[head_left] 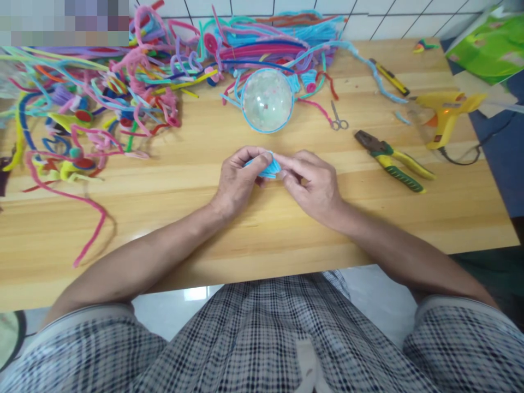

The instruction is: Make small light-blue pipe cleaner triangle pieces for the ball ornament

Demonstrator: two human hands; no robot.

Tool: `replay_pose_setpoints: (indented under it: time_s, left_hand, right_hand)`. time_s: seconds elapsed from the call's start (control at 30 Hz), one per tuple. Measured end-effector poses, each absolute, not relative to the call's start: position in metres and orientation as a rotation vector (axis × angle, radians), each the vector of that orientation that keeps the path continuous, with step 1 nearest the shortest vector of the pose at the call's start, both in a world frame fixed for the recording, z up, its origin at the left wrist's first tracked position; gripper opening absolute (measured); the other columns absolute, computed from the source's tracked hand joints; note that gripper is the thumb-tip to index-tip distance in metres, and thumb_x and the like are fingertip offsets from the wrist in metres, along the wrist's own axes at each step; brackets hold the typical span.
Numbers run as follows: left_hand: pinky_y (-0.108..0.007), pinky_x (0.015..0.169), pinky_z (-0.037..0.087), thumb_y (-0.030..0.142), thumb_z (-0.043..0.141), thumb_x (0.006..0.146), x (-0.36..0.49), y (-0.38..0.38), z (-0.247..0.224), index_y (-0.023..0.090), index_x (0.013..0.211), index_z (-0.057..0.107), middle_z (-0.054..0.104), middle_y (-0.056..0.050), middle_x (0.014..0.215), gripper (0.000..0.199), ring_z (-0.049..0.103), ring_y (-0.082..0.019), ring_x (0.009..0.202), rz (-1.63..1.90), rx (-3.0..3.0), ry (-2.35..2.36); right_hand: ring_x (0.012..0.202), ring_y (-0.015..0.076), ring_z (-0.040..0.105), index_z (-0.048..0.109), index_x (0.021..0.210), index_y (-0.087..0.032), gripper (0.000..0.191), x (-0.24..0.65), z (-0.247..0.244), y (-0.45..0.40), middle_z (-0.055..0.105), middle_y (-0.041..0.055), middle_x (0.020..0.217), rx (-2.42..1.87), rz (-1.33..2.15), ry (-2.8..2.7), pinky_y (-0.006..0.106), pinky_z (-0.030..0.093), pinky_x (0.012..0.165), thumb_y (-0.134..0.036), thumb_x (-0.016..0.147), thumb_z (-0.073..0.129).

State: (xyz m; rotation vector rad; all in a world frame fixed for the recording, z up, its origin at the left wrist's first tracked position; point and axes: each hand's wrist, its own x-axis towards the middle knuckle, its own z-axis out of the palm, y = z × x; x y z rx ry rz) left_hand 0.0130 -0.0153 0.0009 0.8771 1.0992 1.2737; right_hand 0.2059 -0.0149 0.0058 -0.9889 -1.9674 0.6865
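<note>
A small piece of light blue pipe cleaner work (269, 166) is pinched in my left hand (241, 177), between thumb and fingers, above the middle of the wooden table. My right hand (313, 183) meets it from the right, its fingertips drawn together at the piece's right edge. Whether the right fingertips grip part of it is too small to tell. Just beyond both hands stands a clear round dome (268, 101) with a light blue rim.
Many coloured pipe cleaners (262, 52) are heaped along the back and left of the table (184, 245). To the right lie small scissors (339, 121), pliers (393, 164), a yellow cutter (391, 77) and a yellow glue gun (446, 112) with a cable.
</note>
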Motion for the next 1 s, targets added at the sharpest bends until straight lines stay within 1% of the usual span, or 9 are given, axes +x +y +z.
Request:
replay_pose_setpoints:
  time_s: [0.1, 0.17, 0.27, 0.33, 0.4, 0.57, 0.7, 0.77, 1.0]
  left_hand:
    - [-0.021, 0.05, 0.051, 0.048, 0.101, 0.084, 0.013, -0.014, 0.001, 0.022, 0.081, 0.074, 0.076, 0.001, 0.076, 0.038, 0.064, -0.01, 0.061, 1.272, 0.875, 1.072]
    - [-0.021, 0.049, 0.05, 0.051, 0.101, 0.083, 0.013, -0.014, 0.002, 0.022, 0.08, 0.073, 0.076, 0.001, 0.075, 0.041, 0.064, -0.01, 0.061, 1.273, 0.867, 1.071]
    - [-0.021, 0.05, 0.051, 0.052, 0.101, 0.084, 0.014, -0.014, 0.003, 0.022, 0.079, 0.072, 0.075, 0.0, 0.075, 0.042, 0.064, -0.011, 0.062, 1.285, 0.865, 1.056]
    - [-0.021, 0.05, 0.051, 0.053, 0.102, 0.082, 0.014, -0.014, 0.002, 0.022, 0.08, 0.073, 0.075, 0.0, 0.075, 0.043, 0.064, -0.012, 0.063, 1.286, 0.87, 1.028]
    - [-0.021, 0.05, 0.051, 0.054, 0.104, 0.079, 0.014, -0.014, 0.001, 0.021, 0.081, 0.075, 0.075, 0.0, 0.077, 0.044, 0.065, -0.012, 0.064, 1.284, 0.868, 1.005]
    - [-0.021, 0.051, 0.052, 0.053, 0.106, 0.074, 0.013, -0.014, -0.003, 0.02, 0.085, 0.079, 0.078, -0.001, 0.08, 0.044, 0.067, -0.012, 0.065, 1.278, 0.886, 0.993]
    - [-0.021, 0.051, 0.052, 0.052, 0.104, 0.077, 0.013, -0.013, -0.004, 0.02, 0.084, 0.078, 0.077, -0.001, 0.08, 0.042, 0.066, -0.012, 0.065, 1.274, 0.918, 1.001]
    - [-0.022, 0.05, 0.052, 0.051, 0.104, 0.077, 0.013, -0.012, -0.004, 0.02, 0.084, 0.078, 0.076, -0.001, 0.079, 0.041, 0.065, -0.012, 0.064, 1.274, 0.923, 1.002]
    - [-0.023, 0.05, 0.051, 0.049, 0.103, 0.08, 0.012, -0.013, -0.003, 0.02, 0.085, 0.08, 0.076, -0.001, 0.077, 0.037, 0.062, -0.011, 0.061, 1.269, 0.923, 0.986]
  right_hand:
    - [0.087, 0.0198, 0.065, 0.086, 0.138, -0.032, 0.036, 0.209, 0.002, -0.011, 0.069, 0.003, 0.094, -0.918, 0.594, -2.018, 0.035, 0.059, 0.087, -0.027, 0.109, 0.065]
    - [0.086, 0.0184, 0.065, 0.086, 0.136, -0.03, 0.033, 0.21, 0.001, -0.008, 0.069, 0.0024, 0.094, -0.902, 0.606, -2.016, 0.034, 0.059, 0.085, -0.028, 0.111, 0.065]
    - [0.079, 0.0156, 0.062, 0.085, 0.133, -0.028, 0.028, 0.209, 0.001, -0.005, 0.07, 0.0002, 0.091, -0.949, 0.837, -1.901, 0.03, 0.056, 0.075, -0.037, 0.111, 0.071]
    - [0.073, 0.0133, 0.058, 0.083, 0.133, -0.027, 0.032, 0.208, 0.001, -0.003, 0.069, -0.0019, 0.087, -0.968, 1.003, -1.8, 0.026, 0.051, 0.066, -0.044, 0.108, 0.076]
    - [0.069, 0.012, 0.057, 0.081, 0.136, -0.027, 0.037, 0.208, 0.001, -0.003, 0.069, -0.0033, 0.085, -0.971, 1.06, -1.75, 0.025, 0.049, 0.063, -0.045, 0.104, 0.081]
    - [0.075, 0.013, 0.061, 0.085, 0.129, -0.027, 0.03, 0.208, 0.008, -0.008, 0.071, -0.0014, 0.089, -0.944, 0.879, -1.839, 0.027, 0.053, 0.07, -0.025, 0.101, 0.075]
    - [0.074, 0.0128, 0.061, 0.086, 0.129, -0.026, 0.04, 0.209, 0.011, -0.009, 0.072, -0.0011, 0.09, -0.933, 0.788, -1.878, 0.028, 0.054, 0.072, -0.013, 0.095, 0.068]
    - [0.074, 0.0128, 0.06, 0.087, 0.128, -0.026, 0.042, 0.21, 0.011, -0.008, 0.072, -0.0012, 0.089, -0.942, 0.772, -1.884, 0.028, 0.054, 0.071, -0.011, 0.094, 0.067]
    - [0.073, 0.0133, 0.059, 0.089, 0.121, -0.026, 0.037, 0.211, 0.014, -0.008, 0.072, -0.0006, 0.088, -0.963, 0.76, -1.893, 0.029, 0.054, 0.073, -0.012, 0.095, 0.068]
